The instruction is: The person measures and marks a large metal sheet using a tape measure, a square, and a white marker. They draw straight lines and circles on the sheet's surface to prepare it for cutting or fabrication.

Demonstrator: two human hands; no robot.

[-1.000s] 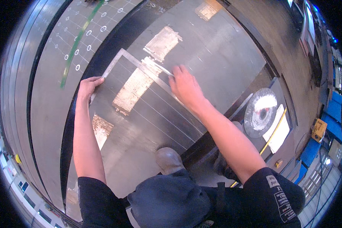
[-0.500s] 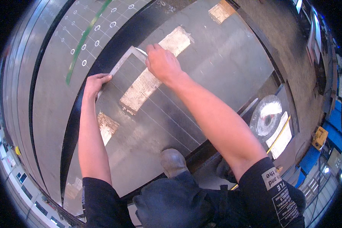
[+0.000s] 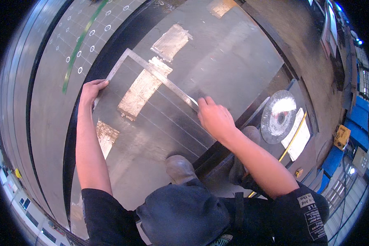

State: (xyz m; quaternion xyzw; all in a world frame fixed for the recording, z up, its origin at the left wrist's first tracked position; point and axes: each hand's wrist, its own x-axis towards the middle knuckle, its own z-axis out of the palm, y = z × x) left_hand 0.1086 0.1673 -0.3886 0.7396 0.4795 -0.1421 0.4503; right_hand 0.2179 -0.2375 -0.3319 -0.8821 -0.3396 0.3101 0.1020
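Note:
A metal framing square (image 3: 170,84) lies across a large grey steel plate (image 3: 229,61). My left hand (image 3: 93,91) is closed on the square's short arm at the plate's far-left edge, thumb on top. Along the long arm, near its free end, my right hand (image 3: 215,119) pinches a thin white chalk stick (image 3: 192,101); its tip is at the square's edge. Several fine pale lines (image 3: 174,119) run over the plate, roughly parallel to that long arm. The square crosses a bright bare-metal patch (image 3: 141,92); another bright patch (image 3: 171,42) lies beyond it.
At the right, a round metal disc (image 3: 270,123) lies by a white paper (image 3: 296,144) with a yellow stick across it. My boot (image 3: 179,169) stands on the plate. Another plate with white circles and a green strip (image 3: 83,41) is at the left.
My right hand has moved toward me and to the right along the square's long arm, uncovering it. My left hand still holds the short arm; the view has shifted slightly.

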